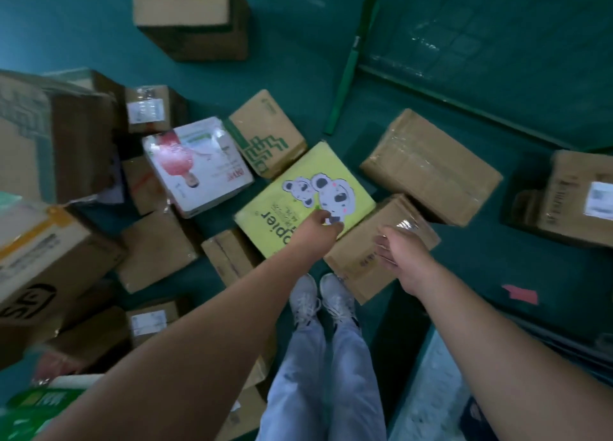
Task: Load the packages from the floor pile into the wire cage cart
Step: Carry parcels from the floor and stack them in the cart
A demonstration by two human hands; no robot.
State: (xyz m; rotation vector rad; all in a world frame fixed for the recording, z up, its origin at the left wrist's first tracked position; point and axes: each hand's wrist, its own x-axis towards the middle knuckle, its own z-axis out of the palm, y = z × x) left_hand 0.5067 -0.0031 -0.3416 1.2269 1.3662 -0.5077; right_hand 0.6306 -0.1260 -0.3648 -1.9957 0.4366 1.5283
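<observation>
Both bare forearms are reaching down over white sneakers [320, 299]. Lying flat on the green floor [298, 42] is a yellow package [285, 205] printed with cartoon bears. Left hand [320, 223] is touching its near edge, fingers loosely bent, grip unclear. Right hand [396, 250] is resting on a brown taped box [361, 268] beside it, fingers relaxed. Cardboard boxes [431, 165] are crowding around; a green cart frame [351, 59] is standing beyond.
</observation>
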